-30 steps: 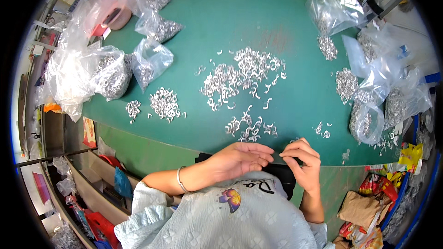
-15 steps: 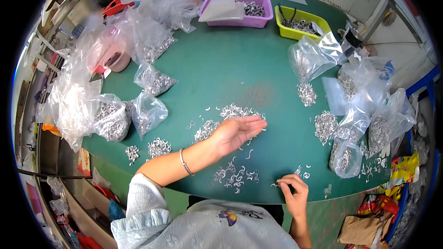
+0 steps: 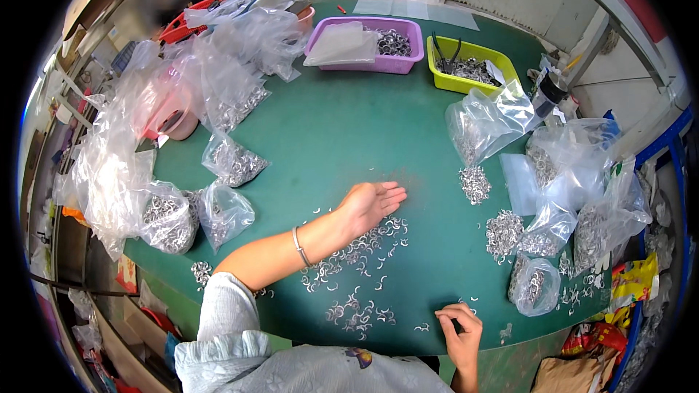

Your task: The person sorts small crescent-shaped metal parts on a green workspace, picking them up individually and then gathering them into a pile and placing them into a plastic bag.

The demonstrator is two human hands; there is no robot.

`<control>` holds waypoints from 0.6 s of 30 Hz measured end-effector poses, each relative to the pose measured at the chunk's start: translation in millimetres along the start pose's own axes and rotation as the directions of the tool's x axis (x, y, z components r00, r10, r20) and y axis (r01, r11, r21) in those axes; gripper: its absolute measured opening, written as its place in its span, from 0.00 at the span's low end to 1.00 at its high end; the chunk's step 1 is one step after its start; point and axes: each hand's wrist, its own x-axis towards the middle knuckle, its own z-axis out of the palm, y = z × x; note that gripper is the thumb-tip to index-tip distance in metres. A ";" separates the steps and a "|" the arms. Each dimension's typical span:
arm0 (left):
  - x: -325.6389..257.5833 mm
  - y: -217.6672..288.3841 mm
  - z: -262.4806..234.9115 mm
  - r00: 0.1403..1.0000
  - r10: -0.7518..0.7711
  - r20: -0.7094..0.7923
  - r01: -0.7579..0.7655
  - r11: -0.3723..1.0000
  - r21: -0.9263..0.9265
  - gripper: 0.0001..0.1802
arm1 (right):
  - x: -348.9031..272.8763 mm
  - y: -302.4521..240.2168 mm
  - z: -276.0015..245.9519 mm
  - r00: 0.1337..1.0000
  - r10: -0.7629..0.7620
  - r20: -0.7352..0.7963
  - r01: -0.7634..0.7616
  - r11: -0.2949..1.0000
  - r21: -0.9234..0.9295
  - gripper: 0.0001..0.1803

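My left hand [image 3: 373,207] reaches over the middle of the green table, palm turned up and sideways, fingers stretched out and nothing in it. Small silvery crescent-shaped metal pieces [image 3: 371,247] lie spread just on the near side of it. Closer to me is a looser cluster of the same pieces [image 3: 357,314]. Near the front edge, my right hand [image 3: 462,327] has thumb and forefinger pinched together; whatever may be between them is too small to make out. A few loose crescents [image 3: 421,327] lie left of its fingertips.
Clear plastic bags [image 3: 171,218] of metal pieces crowd the left, more bags [image 3: 539,284] the right. Small heaps [image 3: 504,234] lie beside the right-hand bags. At the back stand a purple basket [image 3: 408,64] and a yellow-green basket [image 3: 466,87] with pliers [image 3: 448,58]. Another person is at the far left.
The view has shifted, so the table sits lower. My left hand has moved farther away over the table, and the crescents near it lie more spread out. My right hand stays pinched near the edge.
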 end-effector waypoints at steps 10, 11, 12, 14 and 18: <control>5.1 7.5 7.0 0.996 -0.008 0.088 0.002 0.998 0.067 0.21 | 3.0 -4.6 -4.6 1.000 -0.003 -0.027 0.004 1.000 0.014 0.05; 3.1 6.5 10.8 0.998 -0.015 0.058 0.009 0.996 0.092 0.20 | 3.0 -4.2 -4.7 0.999 -0.013 -0.030 0.014 1.000 0.009 0.05; 4.1 3.2 13.2 0.998 -0.041 0.042 0.037 0.994 0.102 0.20 | 2.0 -4.0 -4.8 0.999 -0.023 -0.033 0.023 1.000 0.004 0.04; 5.6 -0.8 18.8 0.997 -0.078 0.008 0.077 0.991 0.112 0.20 | 1.9 -5.9 -5.5 0.999 -0.024 -0.048 0.025 1.000 0.007 0.04; 24.2 -8.0 55.4 0.993 -0.101 0.065 0.090 0.984 0.157 0.20 | 1.0 -7.6 -7.4 0.998 -0.017 -0.066 0.017 1.000 0.008 0.05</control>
